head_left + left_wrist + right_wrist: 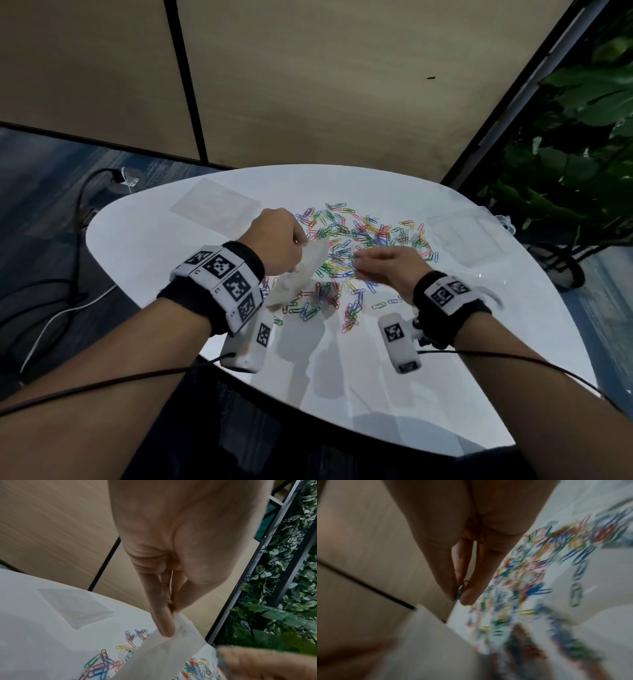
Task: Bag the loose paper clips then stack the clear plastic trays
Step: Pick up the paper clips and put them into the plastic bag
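Note:
Many coloured paper clips [356, 246] lie scattered over the middle of the white table [171, 246]. My left hand [277, 245] pinches the top edge of a small clear plastic bag [301, 270] that hangs above the clips; the pinch shows in the left wrist view, left hand [169, 615] on the bag [164, 654]. My right hand [383, 265] hovers just right of the bag and pinches a few paper clips [460, 591] between thumb and fingers [471, 595]. A clear tray [459, 236] lies at the right, partly hard to make out.
A flat stack of clear bags [214, 207] lies at the table's back left, and shows as bags [73, 605] in the left wrist view. Green plants [582, 154] stand to the right. Cables [78, 212] run over the floor at the left. Wooden wall panels rise behind.

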Motion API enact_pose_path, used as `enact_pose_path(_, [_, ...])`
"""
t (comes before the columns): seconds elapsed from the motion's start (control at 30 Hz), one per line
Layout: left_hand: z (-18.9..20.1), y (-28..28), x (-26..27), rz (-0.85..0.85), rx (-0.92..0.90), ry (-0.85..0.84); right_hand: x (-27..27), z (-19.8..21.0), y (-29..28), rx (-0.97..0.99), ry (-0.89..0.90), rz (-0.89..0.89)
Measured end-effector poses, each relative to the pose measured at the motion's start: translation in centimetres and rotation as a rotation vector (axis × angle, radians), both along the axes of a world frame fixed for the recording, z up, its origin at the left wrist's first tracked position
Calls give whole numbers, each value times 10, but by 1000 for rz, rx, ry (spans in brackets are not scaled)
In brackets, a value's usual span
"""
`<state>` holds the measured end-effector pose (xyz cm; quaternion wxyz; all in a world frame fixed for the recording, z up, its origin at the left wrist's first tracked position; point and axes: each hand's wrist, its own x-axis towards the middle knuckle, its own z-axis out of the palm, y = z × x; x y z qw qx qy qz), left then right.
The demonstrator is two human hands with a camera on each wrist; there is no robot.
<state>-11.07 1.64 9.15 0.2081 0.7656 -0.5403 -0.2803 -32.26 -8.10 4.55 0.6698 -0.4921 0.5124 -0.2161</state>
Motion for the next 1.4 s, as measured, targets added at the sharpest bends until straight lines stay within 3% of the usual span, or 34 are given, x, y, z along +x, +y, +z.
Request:
enact_pose_path(0.07, [0, -2, -6, -5, 3, 11, 8, 24, 5, 52, -185, -12])
enact_pose_path(0.17, [-1, -4, -15, -17, -10, 9, 24, 35, 20, 47, -252, 33])
enact_pose_path(0.37, [-8, -5, -26, -16, -20, 43, 43, 24, 41, -430, 278, 152])
enact_pose_path(0.5, [-12, -7, -30, 16, -26, 69, 43, 21, 38, -387, 364, 176])
enact_pose_path(0.83, [-8, -5, -31, -14, -26, 73, 47, 14, 37, -741, 645, 382])
enact_pose_path(1.0, [-6, -3, -23, -4, -38, 60, 41, 22, 36, -716, 525, 515])
enact_pose_path(1.1, [-6, -2, -18, 29, -25, 52, 25, 22, 29, -582, 269, 333])
enact_pose_path(1.13, [-6, -2, -16, 40, -24, 54, 18, 17, 26, -555, 264, 282])
enact_pose_path(1.2, [-6, -2, -11, 54, -27, 54, 0, 1, 20, -475, 407, 268])
enact_pose_path(1.3, [-3, -3, -3, 72, -58, 55, -23, -33, 27, -248, 734, 429])
enact_pose_path(1.4, [3, -1, 4, 103, -117, 64, -21, -65, 37, -334, 944, 547])
